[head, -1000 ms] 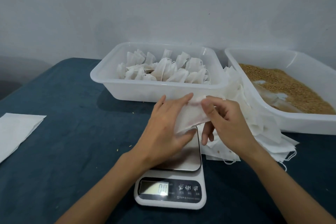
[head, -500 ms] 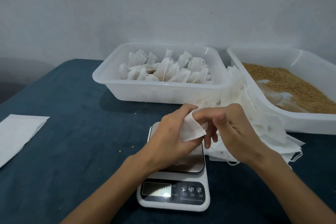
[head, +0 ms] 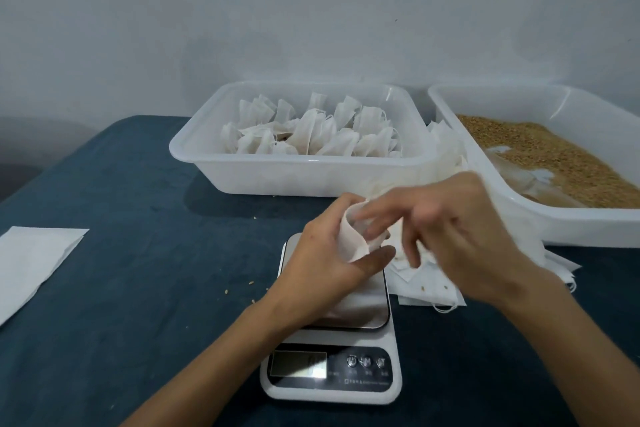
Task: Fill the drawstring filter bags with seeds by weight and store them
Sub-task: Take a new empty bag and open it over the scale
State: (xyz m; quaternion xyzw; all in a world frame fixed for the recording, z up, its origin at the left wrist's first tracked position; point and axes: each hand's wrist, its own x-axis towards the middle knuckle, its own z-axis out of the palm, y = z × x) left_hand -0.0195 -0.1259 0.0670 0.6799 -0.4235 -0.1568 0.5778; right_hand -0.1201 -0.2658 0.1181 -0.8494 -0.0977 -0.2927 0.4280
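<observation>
Two bare hands work above a kitchen scale (head: 330, 354) at the near edge of a dark blue tabletop (head: 138, 270). Scale: white body, steel weighing plate, dark panel w/ display & three buttons; readout too blurred to read. Left hand (head: 329, 260) is above the plate, fingers & thumb curled round a white filter bag (head: 356, 239), whose mouth is open toward the right. Right hand (head: 460, 232) is just beside it, motion-blurred; its fingers reach to the bag's mouth and appear to pinch the edge, though the exact grasp cannot be told. A few loose seeds (head: 239, 289) lie on the cloth left of the scale. Right of the scale, partly under the right hand, lies a stack of empty bags (head: 426, 288) w/ drawstring loops showing at its near-right edge; the stack runs back between the two tubs. Far left, a flat white sheet (head: 31, 260) lies at the table edge, well apart from the rest. Farther back, centre: white plastic tub (head: 311, 177) holding many filled bags (head: 311, 135), bunched tops up. Back right: second white tub (head: 571, 229), cut off by the frame, holding a bed of brown seeds (head: 561, 163) w/ pale patches of the tub floor showing. Behind all, a plain pale wall (head: 311, 10).
</observation>
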